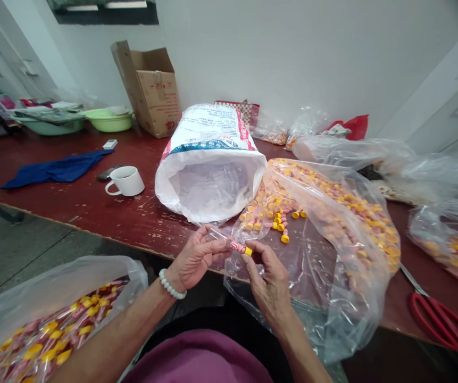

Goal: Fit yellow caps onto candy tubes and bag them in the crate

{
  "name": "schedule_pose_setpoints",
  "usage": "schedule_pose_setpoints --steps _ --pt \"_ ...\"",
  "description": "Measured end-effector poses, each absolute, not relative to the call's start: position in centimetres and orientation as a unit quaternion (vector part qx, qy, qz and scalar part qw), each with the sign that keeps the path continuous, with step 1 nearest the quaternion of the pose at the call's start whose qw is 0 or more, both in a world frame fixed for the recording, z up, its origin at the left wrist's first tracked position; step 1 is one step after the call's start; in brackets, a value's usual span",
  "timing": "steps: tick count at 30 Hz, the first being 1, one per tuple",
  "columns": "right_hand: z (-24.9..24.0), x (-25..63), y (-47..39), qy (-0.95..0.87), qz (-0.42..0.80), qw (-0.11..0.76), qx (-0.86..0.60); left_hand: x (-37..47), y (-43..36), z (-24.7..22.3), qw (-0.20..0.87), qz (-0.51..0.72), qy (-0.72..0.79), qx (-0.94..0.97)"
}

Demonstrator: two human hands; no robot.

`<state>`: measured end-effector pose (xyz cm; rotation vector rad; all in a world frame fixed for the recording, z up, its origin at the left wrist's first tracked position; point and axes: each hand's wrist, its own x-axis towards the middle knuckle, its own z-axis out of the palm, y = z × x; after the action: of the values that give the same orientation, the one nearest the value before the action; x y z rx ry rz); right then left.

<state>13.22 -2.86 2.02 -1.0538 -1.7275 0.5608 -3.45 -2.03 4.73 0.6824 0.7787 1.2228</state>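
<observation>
At the edge of the red table [81, 205], the white sack [213, 138] lies with its mouth towards me; right of it spreads the plastic bag [332, 213] of yellow-capped pieces; my left hand [199, 256], half closed, pinches the clear tube [217, 234]; my right hand [267, 279], fingers curled, grips its yellow cap [248, 250].

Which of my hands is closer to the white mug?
Left. Your left hand is right of the mug and nearer you; your right hand sits farther right.
</observation>
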Motion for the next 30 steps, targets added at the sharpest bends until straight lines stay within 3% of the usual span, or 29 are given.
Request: schedule_pose_setpoints --steps 6,11,17,22,24,27,30 --pt "2.3 13.2 -2.5 -0.714 0.211 0.499 -0.444 -3.3 -3.4 3.4 0.750 0.443 0.356 0.339" --pt "2.1 13.5 -2.7 -0.798 0.123 0.432 -0.401 -3.1 -3.1 3.3 0.775 0.400 0.338 0.353" --pt "1.2 12.3 -2.1 -0.783 0.086 0.409 -0.460 -2.5 -2.0 3.4 0.776 0.350 0.342 0.397" --pt "2.0 12.6 -1.5 -0.842 0.114 0.309 -0.428 -2.3 -0.5 3.3 0.763 0.316 0.358 0.436" --pt "2.2 14.2 -0.5 -0.836 0.134 0.335 -0.414 -3.3 1.3 3.6 0.659 0.320 0.454 0.506" --pt "1.6 18.2 2.4 -0.750 0.128 0.418 -0.497 -6.2 5.7 4.2 0.288 0.290 0.663 0.627" --pt "0.3 22.1 5.8 -0.683 0.082 0.366 -0.627 -9.4 10.6 4.3 0.118 0.249 0.727 0.629"
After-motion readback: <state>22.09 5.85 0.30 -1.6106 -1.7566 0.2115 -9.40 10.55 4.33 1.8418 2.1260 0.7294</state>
